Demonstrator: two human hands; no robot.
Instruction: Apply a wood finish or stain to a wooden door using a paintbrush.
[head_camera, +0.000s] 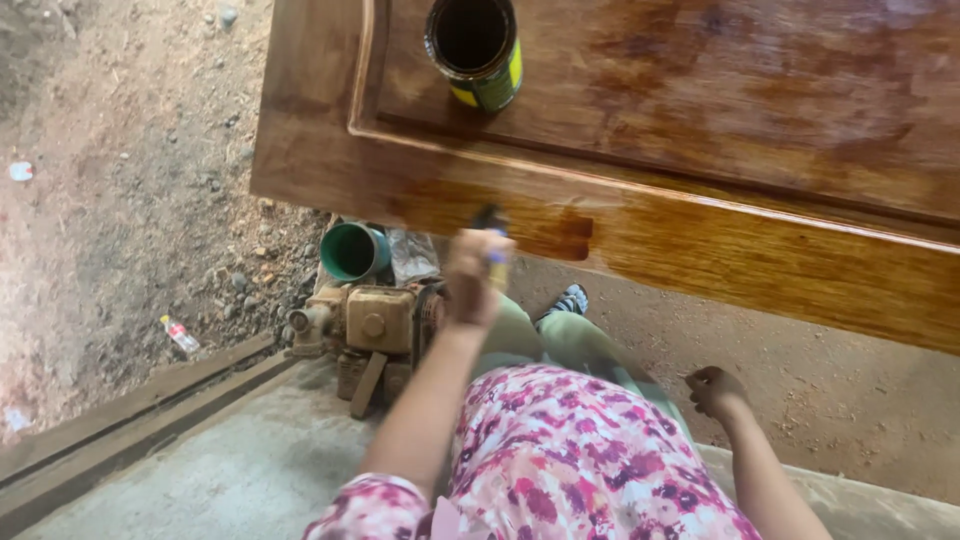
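While the varnish on the wooden panel (700, 240) is being spread, a small brush (492, 232) is being gripped in the closed left hand (472, 275), its dark bristles being pressed against the panel's front rail just above the knuckles, where a darker wet patch is showing. The handle is being held short, probably so that the strokes are kept within the rail's width. The right hand (715, 390) is being kept low and to the side, loosely curled and holding nothing, well apart from the wet wood. Below the left hand, an old small engine (375, 325) and a green pipe end (352, 250) are being left on the ground, narrowing the standing room. Beyond the brush, an open varnish tin (475, 45) is being kept on the recessed field, within reach for reloading, behind the raised moulding.
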